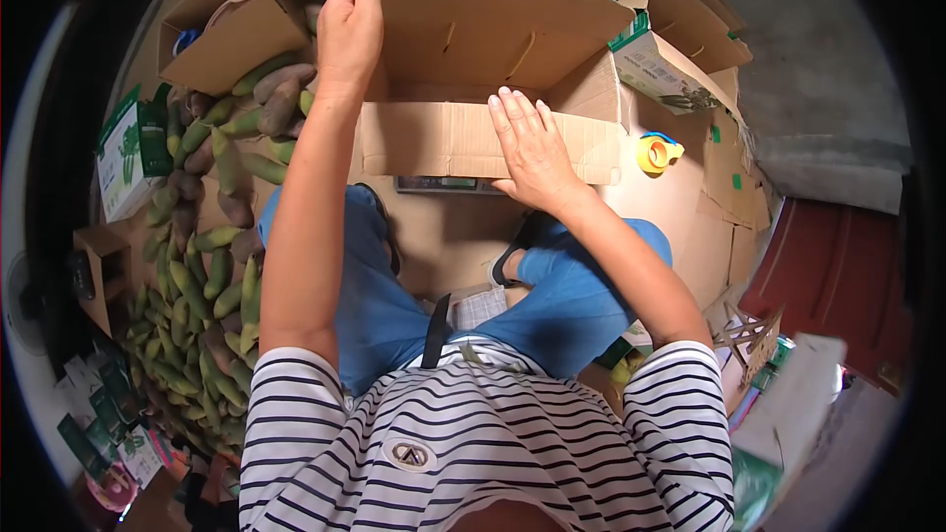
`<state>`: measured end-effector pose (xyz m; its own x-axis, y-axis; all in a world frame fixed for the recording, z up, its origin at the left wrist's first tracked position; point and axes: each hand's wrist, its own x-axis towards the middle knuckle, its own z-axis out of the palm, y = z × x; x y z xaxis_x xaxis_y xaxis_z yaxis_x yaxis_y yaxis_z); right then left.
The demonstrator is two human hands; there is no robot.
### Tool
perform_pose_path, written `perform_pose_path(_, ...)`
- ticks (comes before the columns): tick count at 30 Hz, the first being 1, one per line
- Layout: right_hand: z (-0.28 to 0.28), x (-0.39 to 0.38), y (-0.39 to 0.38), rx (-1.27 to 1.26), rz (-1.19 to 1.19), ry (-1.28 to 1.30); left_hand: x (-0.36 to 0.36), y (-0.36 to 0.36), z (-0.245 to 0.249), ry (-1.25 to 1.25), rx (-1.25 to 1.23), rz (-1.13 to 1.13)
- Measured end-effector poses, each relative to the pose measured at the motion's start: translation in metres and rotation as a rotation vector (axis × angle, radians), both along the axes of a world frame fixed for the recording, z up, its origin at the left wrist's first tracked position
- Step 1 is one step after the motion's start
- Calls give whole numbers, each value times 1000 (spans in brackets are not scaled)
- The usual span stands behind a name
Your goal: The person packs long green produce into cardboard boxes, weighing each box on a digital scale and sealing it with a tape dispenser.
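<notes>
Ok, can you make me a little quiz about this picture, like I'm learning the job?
1. True or false: the left hand grips the far flap of the cardboard box, and the right hand lies flat on the near flap.
2. What lies heaped on the person's left side? A) green and brownish fruits B) glass bottles C) shoes
3. Fill in: the tape roll to the right of the box is mostly ____ in colour.

Key: 1 true; 2 A; 3 yellow.
</notes>
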<state>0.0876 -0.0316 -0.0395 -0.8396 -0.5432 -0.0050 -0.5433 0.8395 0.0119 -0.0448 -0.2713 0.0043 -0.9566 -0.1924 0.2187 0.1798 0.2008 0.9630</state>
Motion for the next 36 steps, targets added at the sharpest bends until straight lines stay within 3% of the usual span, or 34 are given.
perform_pose_path(4, 18, 1, 7, -162, 42, -28, 0, -1, 0, 13, -17, -9)
perform_pose_path(6, 47, 1, 11, -195, 45, -40, 1, -1, 4, 11, 16, -14)
perform_pose_path(8, 95, 5, 18, -398, 19, -54, 3, 0, 6, 11, 28, -15)
perform_pose_path(10, 164, 21, 34, -673, -42, 35, 4, 0, 6, 15, 15, -8)
perform_pose_path(11, 202, 40, 32, -748, -103, 193, 1, -3, -3, 57, 118, -51)
perform_pose_path(12, 231, 56, 29, -809, -88, 328, 3, -3, -2, 39, 63, -38)
perform_pose_path(15, 282, 84, 17, -852, 232, 543, 4, 7, 2, 26, -2, -35)
perform_pose_path(18, 290, 88, 3, -842, 344, 559, 8, 10, 1, 135, -3, -6)
perform_pose_path(29, 266, 104, 3, -947, 411, 640, 7, 5, -1, 53, 13, -66)
perform_pose_path(33, 274, 110, 8, -890, 326, 696, 18, 8, 10, 18, -85, -85)
perform_pose_path(36, 286, 94, 46, -867, 73, 732, 22, 20, 22, 50, 2, -180)
